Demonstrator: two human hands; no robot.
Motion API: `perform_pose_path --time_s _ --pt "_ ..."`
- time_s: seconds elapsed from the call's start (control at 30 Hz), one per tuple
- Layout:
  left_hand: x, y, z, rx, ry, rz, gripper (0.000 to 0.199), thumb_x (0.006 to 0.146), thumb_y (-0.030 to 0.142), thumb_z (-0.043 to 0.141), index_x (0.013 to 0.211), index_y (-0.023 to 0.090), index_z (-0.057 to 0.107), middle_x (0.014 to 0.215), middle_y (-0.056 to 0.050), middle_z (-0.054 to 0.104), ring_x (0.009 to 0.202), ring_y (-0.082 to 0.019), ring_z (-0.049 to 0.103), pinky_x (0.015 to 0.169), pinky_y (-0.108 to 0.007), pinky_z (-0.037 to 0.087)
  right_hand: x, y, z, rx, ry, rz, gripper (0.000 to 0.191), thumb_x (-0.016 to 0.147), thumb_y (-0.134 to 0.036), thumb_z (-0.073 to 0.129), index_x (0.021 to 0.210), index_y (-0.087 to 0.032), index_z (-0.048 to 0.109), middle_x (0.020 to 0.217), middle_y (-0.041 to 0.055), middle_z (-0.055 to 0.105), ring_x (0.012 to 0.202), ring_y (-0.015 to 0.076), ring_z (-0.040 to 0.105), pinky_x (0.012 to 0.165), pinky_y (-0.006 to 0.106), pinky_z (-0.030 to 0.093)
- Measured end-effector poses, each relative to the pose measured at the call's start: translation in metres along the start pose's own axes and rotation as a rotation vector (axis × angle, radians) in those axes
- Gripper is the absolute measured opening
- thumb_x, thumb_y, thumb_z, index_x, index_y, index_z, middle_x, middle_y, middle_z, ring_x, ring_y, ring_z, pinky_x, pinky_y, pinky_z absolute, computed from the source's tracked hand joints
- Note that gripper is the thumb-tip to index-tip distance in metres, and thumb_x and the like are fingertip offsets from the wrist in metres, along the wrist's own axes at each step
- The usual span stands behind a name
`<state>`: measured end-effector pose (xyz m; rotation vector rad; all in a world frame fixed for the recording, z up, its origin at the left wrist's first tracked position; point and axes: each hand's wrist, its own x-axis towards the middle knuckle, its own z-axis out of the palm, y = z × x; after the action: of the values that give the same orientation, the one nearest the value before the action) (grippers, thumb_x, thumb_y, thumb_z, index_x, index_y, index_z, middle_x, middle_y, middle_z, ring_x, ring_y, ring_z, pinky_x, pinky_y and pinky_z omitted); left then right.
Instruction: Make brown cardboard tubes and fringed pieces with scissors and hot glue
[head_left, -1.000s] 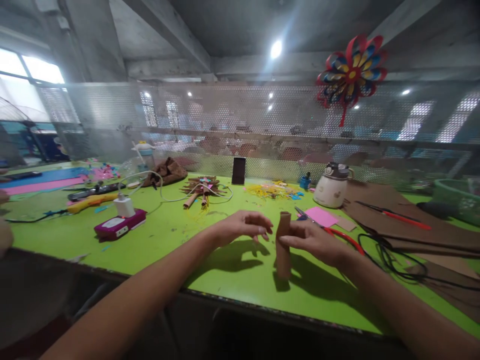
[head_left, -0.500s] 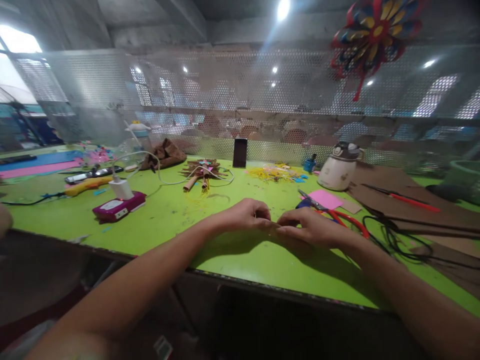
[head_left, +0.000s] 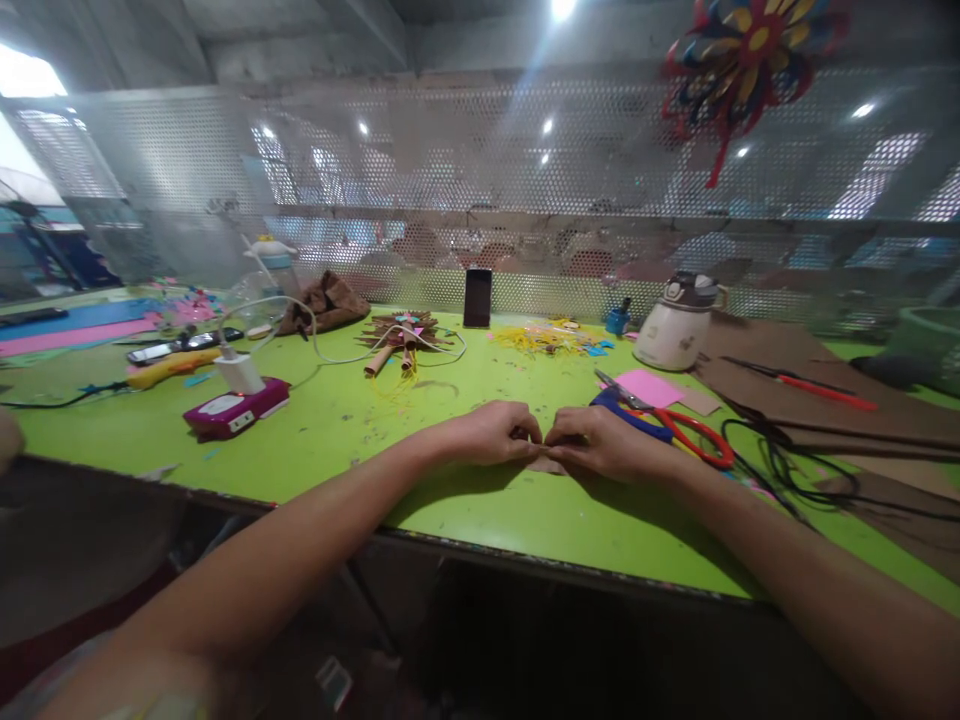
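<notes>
Both hands meet low over the green table [head_left: 450, 510], near its front edge. A small piece of brown paper [head_left: 549, 465] shows just below and between the fingertips. My left hand [head_left: 499, 432] pinches its left side with thumb and fingers. On the other side my right hand [head_left: 600, 440] pinches it too, the fingertips of both hands nearly touching. Part of the paper is hidden by the fingers. Scissors with red and blue handles [head_left: 694, 438] lie right beside my right hand, close to a pink paper square [head_left: 646, 387].
A purple power strip [head_left: 238, 408] with a white plug and cable lies left. Behind are a brown stick-like craft [head_left: 405, 335], an upright phone [head_left: 478, 298], yellow strips [head_left: 551, 340] and a white kettle-shaped bottle [head_left: 675, 325]. Brown sheets [head_left: 787, 385] and black cord [head_left: 795, 480] lie right.
My right hand has moved slightly left, closer to my left hand. The brown paper now shows below the fingertips, where it was mostly under the right hand. The view has shifted a little.
</notes>
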<state>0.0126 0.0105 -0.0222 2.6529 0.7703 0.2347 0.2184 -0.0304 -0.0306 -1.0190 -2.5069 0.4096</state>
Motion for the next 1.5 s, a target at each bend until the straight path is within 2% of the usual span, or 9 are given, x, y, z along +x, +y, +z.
perform_pose_path --time_s 0.2,0.43,0.6,0.8,1.07,1.3,1.5 --pt "0.007 -0.003 0.009 -0.036 0.034 0.018 0.018 0.08 0.028 0.058 0.087 0.015 0.067 0.077 -0.003 0.062 0.071 -0.014 0.053 0.064 -0.023 0.039 0.002 0.001 0.002 -0.008 0.018 -0.012 0.019 0.087 -0.025 0.055 0.081 -0.012 0.067 0.075 0.0074 0.064 0.067 0.0154 0.058 0.06 0.025 0.043" --pt "0.005 0.006 0.008 0.08 0.085 0.08 0.01 0.08 0.023 0.059 0.084 0.015 0.065 0.078 -0.002 0.057 0.073 -0.014 0.052 0.065 -0.023 0.039 0.001 -0.001 0.001 -0.081 -0.032 -0.031 0.015 0.088 -0.023 0.053 0.08 -0.015 0.064 0.077 0.0055 0.062 0.068 0.0146 0.055 0.061 0.024 0.041" --pt "0.002 0.01 0.005 0.112 0.059 0.112 0.01 0.082 0.023 0.057 0.084 0.016 0.064 0.08 -0.002 0.057 0.074 -0.014 0.052 0.067 -0.023 0.039 -0.002 -0.005 -0.003 -0.11 -0.047 -0.024 0.013 0.087 -0.024 0.053 0.082 -0.015 0.061 0.078 0.0058 0.062 0.069 0.015 0.054 0.062 0.025 0.04" --pt "0.0 0.01 -0.004 0.107 0.011 0.144 0.012 0.082 0.021 0.056 0.078 0.015 0.064 0.077 -0.003 0.056 0.068 -0.012 0.051 0.062 -0.023 0.038 -0.007 -0.004 -0.008 -0.184 -0.086 0.018 0.013 0.087 -0.022 0.051 0.083 -0.016 0.061 0.08 0.0064 0.062 0.07 0.0164 0.054 0.062 0.026 0.039" --pt "0.001 0.007 -0.01 0.137 -0.067 0.167 0.009 0.079 0.017 0.057 0.08 0.017 0.066 0.075 -0.002 0.055 0.067 -0.012 0.05 0.06 -0.022 0.036 -0.007 0.0 -0.013 -0.144 -0.122 0.003 0.013 0.086 -0.019 0.052 0.082 -0.016 0.065 0.079 0.0059 0.061 0.069 0.0158 0.054 0.06 0.025 0.039" --pt "0.001 0.016 0.002 0.292 0.08 0.209 0.02 0.087 0.022 0.049 0.075 0.015 0.064 0.079 -0.005 0.056 0.071 -0.014 0.052 0.065 -0.025 0.039 -0.006 -0.005 -0.008 -0.179 -0.082 -0.015 0.023 0.09 -0.026 0.049 0.083 -0.014 0.068 0.079 0.0067 0.06 0.068 0.0146 0.055 0.061 0.024 0.039" --pt "-0.002 0.016 0.004 0.348 0.095 0.257 0.021 0.09 0.024 0.046 0.08 0.014 0.063 0.081 -0.006 0.056 0.072 -0.015 0.051 0.066 -0.027 0.039 -0.008 -0.009 -0.007 -0.328 -0.076 -0.05 0.021 0.09 -0.026 0.051 0.082 -0.015 0.068 0.08 0.008 0.059 0.071 0.0168 0.054 0.063 0.027 0.037"
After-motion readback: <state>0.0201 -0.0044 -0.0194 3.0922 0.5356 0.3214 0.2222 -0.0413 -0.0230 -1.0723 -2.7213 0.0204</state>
